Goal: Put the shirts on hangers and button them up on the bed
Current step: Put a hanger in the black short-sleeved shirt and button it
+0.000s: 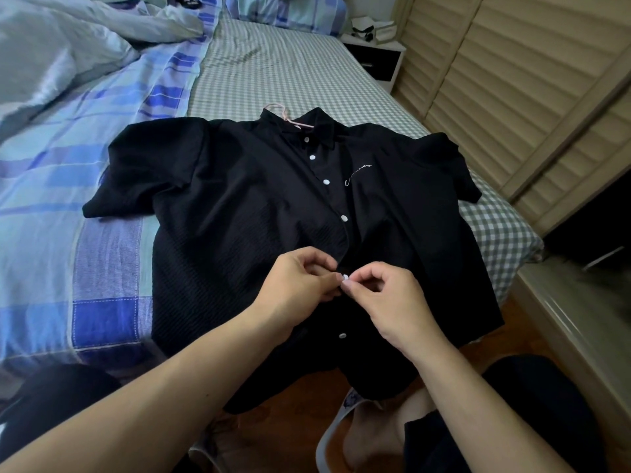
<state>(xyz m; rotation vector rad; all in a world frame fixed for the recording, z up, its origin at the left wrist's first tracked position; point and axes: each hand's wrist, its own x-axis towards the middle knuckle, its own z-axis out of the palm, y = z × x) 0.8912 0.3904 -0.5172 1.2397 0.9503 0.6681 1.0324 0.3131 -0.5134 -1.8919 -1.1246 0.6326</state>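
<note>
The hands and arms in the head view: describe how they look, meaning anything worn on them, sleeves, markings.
Both forearms are bare right to the bottom edge of the picture; no sleeve, cuff or glove shows. The left hand and the right hand carry no visible ring, watch or bracelet. The fingernails are short, with a pale nail showing where the fingertips meet. No markings can be seen.

checked sheet (273, 73) open, quilt (68, 97) (left) heaped

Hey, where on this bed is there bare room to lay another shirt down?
The gingham sheet beyond the black shirt's collar, between the blue plaid quilt and the nightstand. The near end is crowded: shirt spread edge to edge, left hand and right hand at its button.
</note>
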